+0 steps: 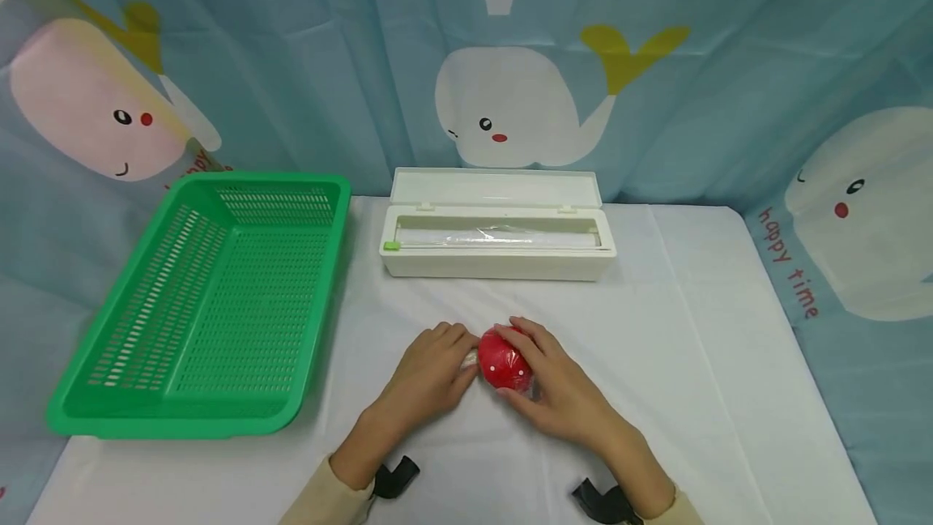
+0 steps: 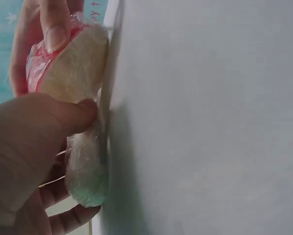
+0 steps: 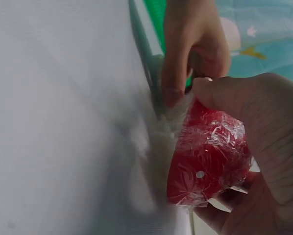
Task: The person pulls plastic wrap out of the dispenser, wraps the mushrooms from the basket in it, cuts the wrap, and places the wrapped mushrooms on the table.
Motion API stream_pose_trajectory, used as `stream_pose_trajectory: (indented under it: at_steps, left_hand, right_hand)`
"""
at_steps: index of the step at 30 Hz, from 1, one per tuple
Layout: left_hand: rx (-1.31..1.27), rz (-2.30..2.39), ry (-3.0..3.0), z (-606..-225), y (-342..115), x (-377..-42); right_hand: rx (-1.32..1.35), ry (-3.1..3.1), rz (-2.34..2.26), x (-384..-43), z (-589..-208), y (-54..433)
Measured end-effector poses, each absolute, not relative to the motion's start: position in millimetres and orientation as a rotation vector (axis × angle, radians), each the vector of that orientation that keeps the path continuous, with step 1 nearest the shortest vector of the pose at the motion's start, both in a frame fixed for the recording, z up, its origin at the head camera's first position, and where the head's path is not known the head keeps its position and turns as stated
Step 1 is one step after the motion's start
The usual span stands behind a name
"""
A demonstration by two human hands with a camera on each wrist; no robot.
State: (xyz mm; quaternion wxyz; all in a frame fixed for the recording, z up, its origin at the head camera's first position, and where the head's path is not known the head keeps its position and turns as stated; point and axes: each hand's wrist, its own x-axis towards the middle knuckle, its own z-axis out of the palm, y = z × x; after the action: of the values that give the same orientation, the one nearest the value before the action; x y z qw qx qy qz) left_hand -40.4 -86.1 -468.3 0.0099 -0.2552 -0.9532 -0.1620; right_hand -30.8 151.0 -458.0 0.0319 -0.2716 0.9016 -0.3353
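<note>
A toy mushroom (image 1: 503,363) wrapped in clear cling film lies on its side between the two hands, low over the white table. Its red cap (image 3: 210,152) has white dots, and the film is crinkled around it. In the left wrist view the pale underside (image 2: 75,68) and the stem with a greenish end (image 2: 87,181) show. The left hand (image 1: 433,367) pinches the stem, thumb near where it meets the cap. From the other side, the right hand (image 1: 561,387) grips the cap with thumb and fingers curled around its edge.
A white cling film dispenser (image 1: 496,267) stands behind the hands, lid raised, a film roll inside and a small green piece at its left. To the left is a green perforated basket (image 1: 309,347). A blue whale-print curtain (image 1: 306,87) hangs behind the white-covered table (image 1: 700,395).
</note>
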Motion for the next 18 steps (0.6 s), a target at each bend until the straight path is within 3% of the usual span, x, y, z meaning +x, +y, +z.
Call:
stream_pose_trajectory:
  at_steps: [18]
  left_hand:
    - [-0.567,-0.861,-3.065,-440,-125,-10]
  right_hand:
    - [-0.682,2.830,-1.101,-27,-453,177]
